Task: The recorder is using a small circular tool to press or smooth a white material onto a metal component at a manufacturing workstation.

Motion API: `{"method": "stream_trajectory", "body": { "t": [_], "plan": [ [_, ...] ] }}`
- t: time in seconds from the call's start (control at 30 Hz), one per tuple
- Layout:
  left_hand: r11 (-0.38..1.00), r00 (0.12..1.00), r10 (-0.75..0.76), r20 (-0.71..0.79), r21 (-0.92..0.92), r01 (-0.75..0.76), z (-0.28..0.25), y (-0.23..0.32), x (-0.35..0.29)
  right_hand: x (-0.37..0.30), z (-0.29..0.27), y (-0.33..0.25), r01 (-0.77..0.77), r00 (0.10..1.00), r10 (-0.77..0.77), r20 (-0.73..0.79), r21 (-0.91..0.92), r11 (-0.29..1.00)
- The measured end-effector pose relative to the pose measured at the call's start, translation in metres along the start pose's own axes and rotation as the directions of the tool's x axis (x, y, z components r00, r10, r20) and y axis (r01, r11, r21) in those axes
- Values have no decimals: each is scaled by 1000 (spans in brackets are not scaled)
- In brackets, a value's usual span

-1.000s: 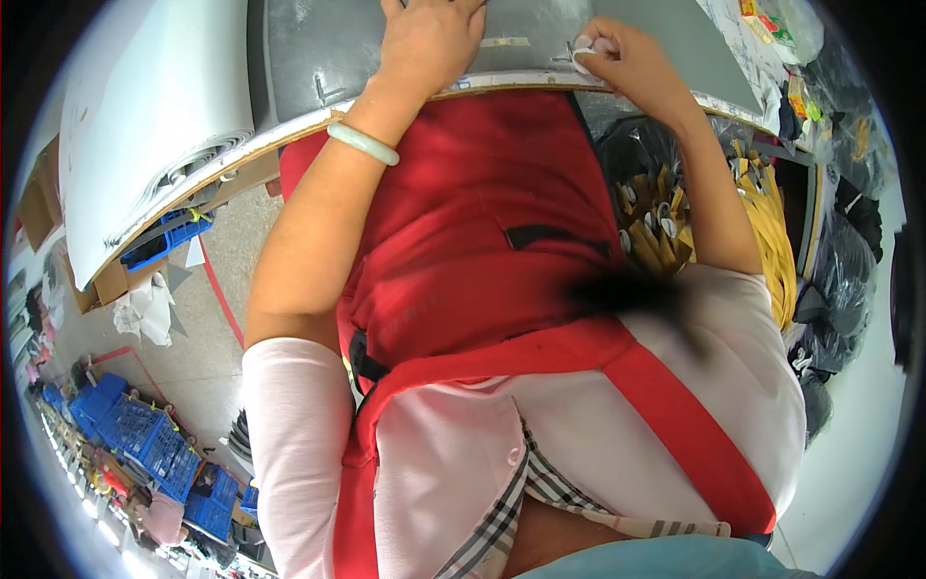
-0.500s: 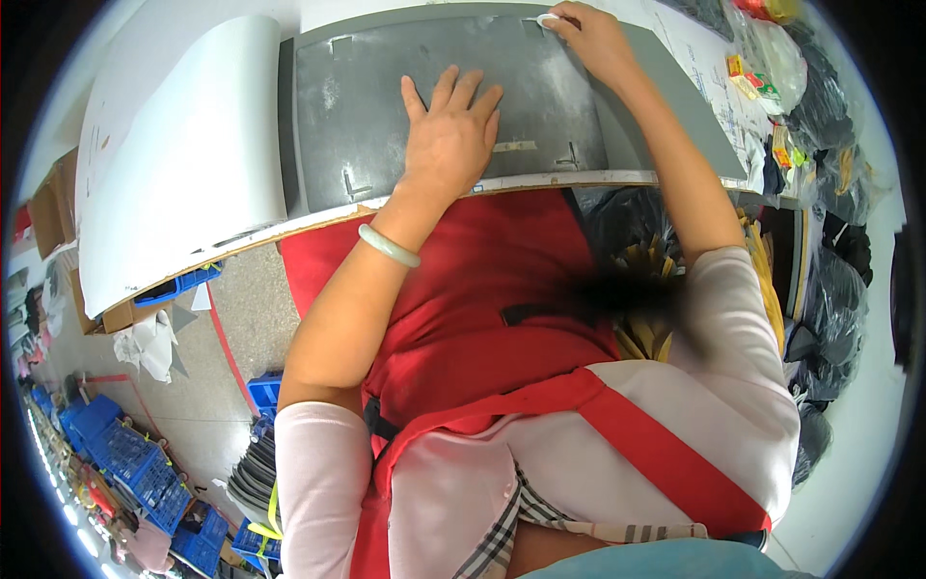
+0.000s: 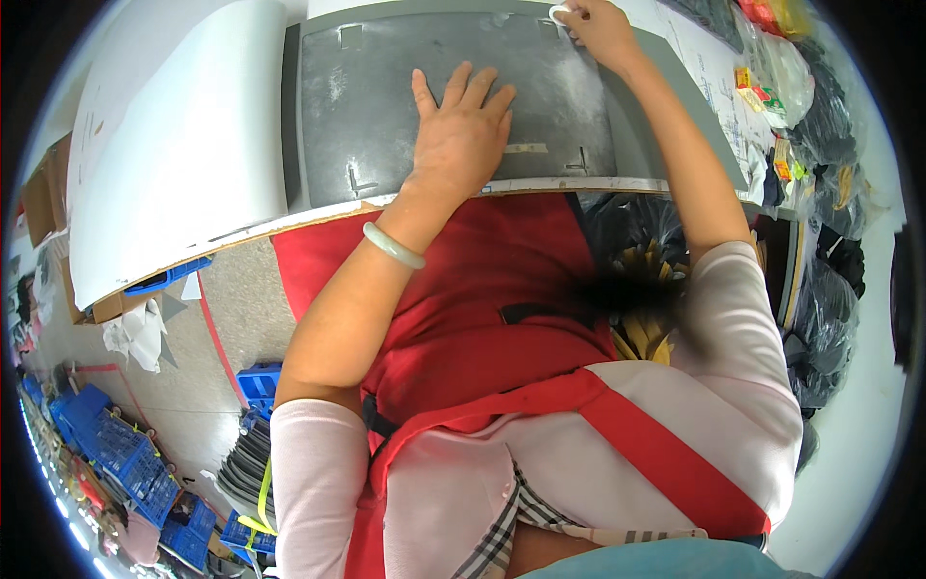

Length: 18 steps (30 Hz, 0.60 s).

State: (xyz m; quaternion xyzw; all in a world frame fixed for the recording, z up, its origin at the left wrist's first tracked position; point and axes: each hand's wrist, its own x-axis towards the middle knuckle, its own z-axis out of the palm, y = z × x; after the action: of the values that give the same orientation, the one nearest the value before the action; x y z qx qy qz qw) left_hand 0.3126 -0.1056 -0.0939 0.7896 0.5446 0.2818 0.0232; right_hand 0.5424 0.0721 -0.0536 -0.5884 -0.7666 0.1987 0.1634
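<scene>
A dark grey template sheet (image 3: 376,121) with slots cut near its corners lies on a grey sheet of material (image 3: 666,106) on the worktable. My left hand (image 3: 458,140) rests flat on the template, fingers spread, a pale bangle on that wrist. At the template's far right corner, my right hand (image 3: 606,39) pinches a small white disc, apparently tailor's chalk (image 3: 558,14), by the corner slot. White dusty smears mark the template's surface. A short strip of tape (image 3: 526,149) sticks to it near the front edge.
A large curled white sheet (image 3: 193,125) covers the table's left part. Plastic bags (image 3: 820,106) and small boxes (image 3: 757,92) crowd the right side. Blue crates (image 3: 125,454) and a stack of dark sheets (image 3: 246,463) stand on the floor to the left.
The view has shifted slightly. My right hand, still pinching the chalk, stays about the far right corner slot with its fingers slightly turned. My left hand keeps flat on the template.
</scene>
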Motion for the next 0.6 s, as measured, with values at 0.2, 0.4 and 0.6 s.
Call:
{"method": "stream_trajectory", "body": {
  "t": [0.2,0.4,0.6],
  "plan": [
    [1000,1000,-1,19,-10,2,0,0,-2,20,28,24,223,904,-246,-350,-106,969],
    [994,1000,-5,8,113,4,2,2,-2,14,-3,-23,-121,991,110,71,169,978],
    [993,999,12,50,119,-18,1,3,-2,32,53,-115,93,993,-117,11,531,842]
  ]
}}
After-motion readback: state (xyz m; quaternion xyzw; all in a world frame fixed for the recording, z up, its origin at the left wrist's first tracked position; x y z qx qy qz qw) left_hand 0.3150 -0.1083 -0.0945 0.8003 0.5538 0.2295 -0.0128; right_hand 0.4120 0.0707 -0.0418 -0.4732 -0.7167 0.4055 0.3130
